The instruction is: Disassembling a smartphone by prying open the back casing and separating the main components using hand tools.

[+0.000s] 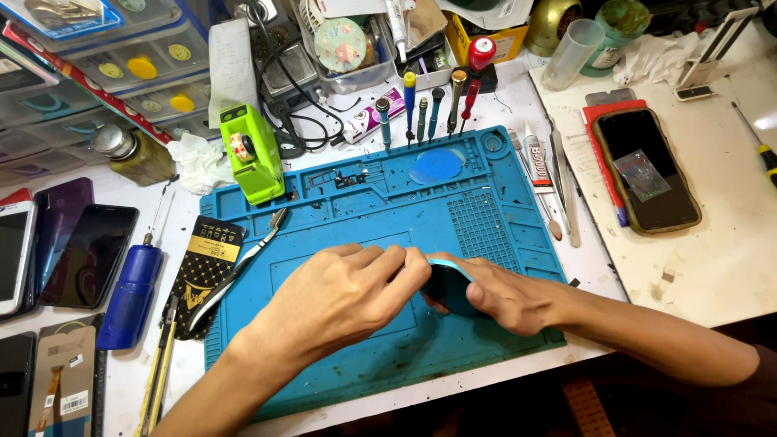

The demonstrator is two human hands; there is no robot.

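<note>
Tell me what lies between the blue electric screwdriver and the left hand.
In the head view, between the blue electric screwdriver and the left hand lie a black-and-gold packet and metal tweezers on the blue mat's edge.

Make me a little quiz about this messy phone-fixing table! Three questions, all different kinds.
1. True or false: both hands, left hand and right hand, are on the blue mat.
2. What stands at the mat's far left corner? A) green tape dispenser B) red kettle C) yellow lamp
3. Fill in: a row of small ____ stands along the mat's far edge.

Key: 1 true; 2 A; 3 screwdrivers. The hands hold a light-blue-edged phone between them.
</note>
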